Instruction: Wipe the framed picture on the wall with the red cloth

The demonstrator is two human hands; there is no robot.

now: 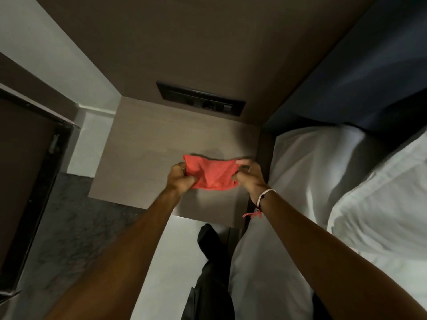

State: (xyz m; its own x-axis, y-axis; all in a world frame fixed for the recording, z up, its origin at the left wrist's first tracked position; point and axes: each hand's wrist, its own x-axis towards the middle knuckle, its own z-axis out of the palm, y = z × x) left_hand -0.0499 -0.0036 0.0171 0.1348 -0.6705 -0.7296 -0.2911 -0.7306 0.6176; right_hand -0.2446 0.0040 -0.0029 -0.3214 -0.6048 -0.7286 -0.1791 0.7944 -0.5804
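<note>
The red cloth (213, 173) is stretched between my two hands just above the wooden bedside table (141, 144). My left hand (179, 179) grips its left edge, fingers closed on the fabric. My right hand (248, 175) pinches its right edge; a white bracelet with a pink tassel sits on that wrist. No framed picture is in view.
A dark switch and socket panel (201, 99) is set in the brown wall panel behind the table. A bed with white pillows and sheets (323, 181) lies to the right under a dark blue headboard (360, 65). A dark door frame (34, 158) stands at left.
</note>
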